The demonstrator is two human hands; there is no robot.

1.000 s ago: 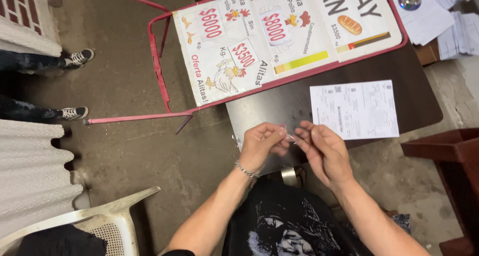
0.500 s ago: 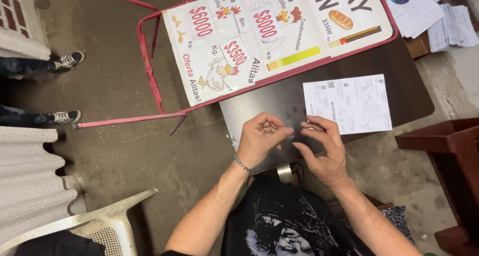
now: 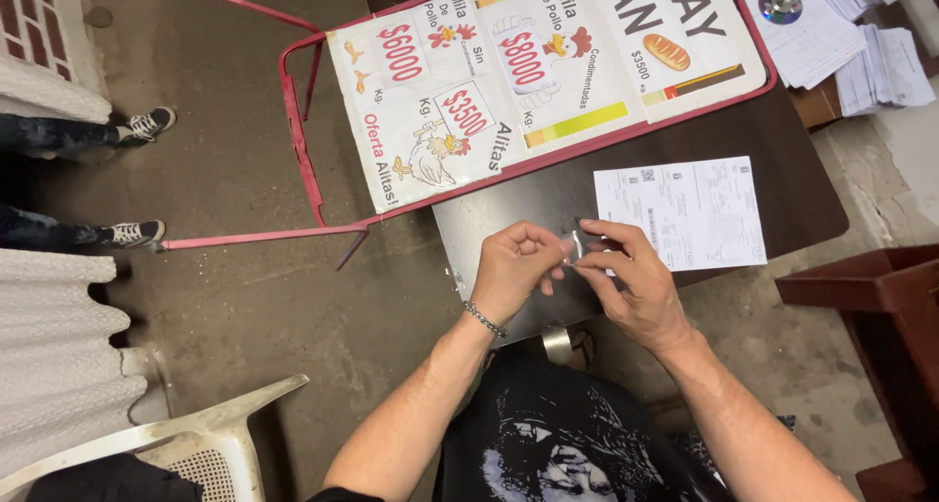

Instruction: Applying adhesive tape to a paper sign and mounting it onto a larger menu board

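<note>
Tape strip (image 3: 577, 247), centre frame: light, flimsy, sticky; left hand (image 3: 515, 270) and right hand (image 3: 636, 282) fingers pinch its ends.

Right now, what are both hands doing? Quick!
Left hand: fingers pinched on a small shiny thing.
Right hand: fingers pinched on that small shiny thing too.

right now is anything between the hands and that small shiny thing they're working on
Nothing visible. The left hand and right hand both pinch the small shiny piece directly with their fingertips, over the dark table. The printed paper sheet lies flat just beyond, not between them.
</note>
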